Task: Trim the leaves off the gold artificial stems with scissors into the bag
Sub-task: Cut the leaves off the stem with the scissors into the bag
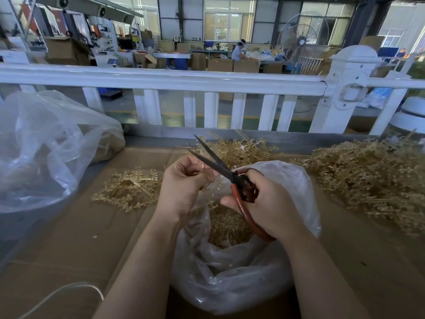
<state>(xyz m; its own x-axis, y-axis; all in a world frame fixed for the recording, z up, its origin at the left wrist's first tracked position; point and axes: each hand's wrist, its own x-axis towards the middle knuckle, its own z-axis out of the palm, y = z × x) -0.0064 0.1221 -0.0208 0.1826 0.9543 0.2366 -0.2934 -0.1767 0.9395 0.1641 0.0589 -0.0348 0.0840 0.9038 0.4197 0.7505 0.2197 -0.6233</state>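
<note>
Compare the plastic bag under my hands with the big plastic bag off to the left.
The bag under the hands stands open at the top, showing gold trimmings inside; the left bag is larger, billowy and slumped. The near one sits between the forearms; the left one lies untouched. Both are clear plastic on the cardboard.

Two bare forearms, entering from the bottom edge, no sleeves in view. No gloves, rings or watch on left hand (184, 187) or right hand (269, 203). Short, unpainted nails where fingertips show.
</note>
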